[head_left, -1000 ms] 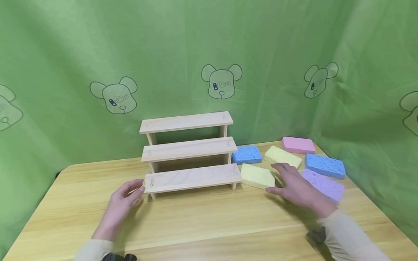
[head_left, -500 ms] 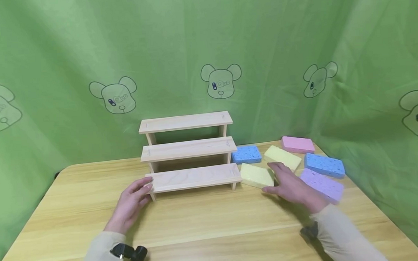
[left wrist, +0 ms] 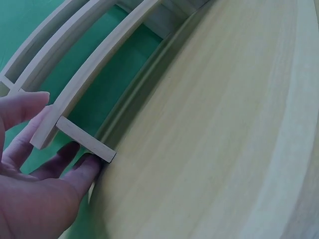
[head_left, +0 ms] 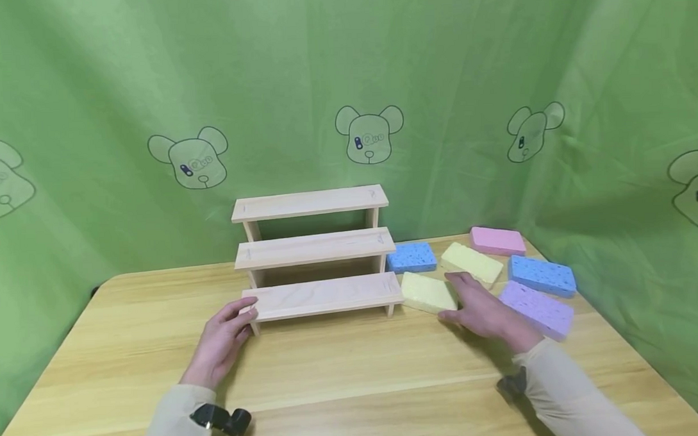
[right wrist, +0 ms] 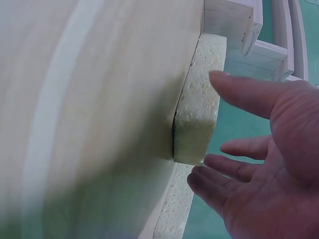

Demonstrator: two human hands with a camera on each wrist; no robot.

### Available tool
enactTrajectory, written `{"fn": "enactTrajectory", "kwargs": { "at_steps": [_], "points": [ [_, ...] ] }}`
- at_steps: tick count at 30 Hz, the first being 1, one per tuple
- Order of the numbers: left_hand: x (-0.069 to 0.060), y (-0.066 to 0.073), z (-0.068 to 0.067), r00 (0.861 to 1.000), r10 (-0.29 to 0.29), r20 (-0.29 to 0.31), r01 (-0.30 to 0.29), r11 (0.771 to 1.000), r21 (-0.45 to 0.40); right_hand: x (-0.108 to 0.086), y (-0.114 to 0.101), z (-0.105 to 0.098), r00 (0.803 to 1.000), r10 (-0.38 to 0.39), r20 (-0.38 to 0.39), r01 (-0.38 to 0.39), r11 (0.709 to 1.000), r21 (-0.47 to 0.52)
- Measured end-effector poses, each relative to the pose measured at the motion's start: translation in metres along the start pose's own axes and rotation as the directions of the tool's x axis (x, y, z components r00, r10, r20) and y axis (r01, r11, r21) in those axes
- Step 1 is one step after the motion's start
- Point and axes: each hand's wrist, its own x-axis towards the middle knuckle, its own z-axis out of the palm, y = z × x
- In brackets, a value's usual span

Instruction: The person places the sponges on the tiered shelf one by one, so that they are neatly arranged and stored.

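Observation:
A three-step wooden shelf (head_left: 323,297) stands on the table. My left hand (head_left: 217,343) grips the left end of its lowest step; in the left wrist view the fingers of this hand (left wrist: 42,196) curl around the board end (left wrist: 50,124) and its short leg. At the shelf's right lies a yellow sponge (head_left: 428,293). My right hand (head_left: 484,311) is at that sponge's right end, thumb and fingers spread. The right wrist view shows the thumb of the right hand (right wrist: 279,164) over the sponge (right wrist: 199,89) and the fingertips near its end, without a grip.
Behind the near sponge lie another yellow sponge (head_left: 472,264) and a blue one (head_left: 411,258) beside the shelf. Farther right are pink (head_left: 497,241), blue (head_left: 541,276) and purple (head_left: 537,309) sponges. A green curtain (head_left: 298,85) hangs behind the wooden table (head_left: 343,385).
My left hand has moved right onto the end of the lowest step and taken hold of it. My right hand has shifted slightly left, closer around the near yellow sponge.

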Motion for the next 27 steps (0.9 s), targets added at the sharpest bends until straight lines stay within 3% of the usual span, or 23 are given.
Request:
{"fn": "enactTrajectory", "kwargs": {
  "at_steps": [18, 27],
  "points": [
    [-0.0005, 0.0014, 0.0009, 1.0, 0.012, 0.01, -0.012, 1.0, -0.002, 0.0033, 0.0065, 0.0032, 0.999, -0.025, -0.033, 0.024, 0.999, -0.03],
    [-0.0003, 0.0016, -0.0002, 1.0, 0.011, 0.012, -0.011, 1.0, -0.014, 0.004, 0.0071, 0.003, 0.998, -0.001, -0.063, 0.002, 1.0, 0.013]
  ]
}}
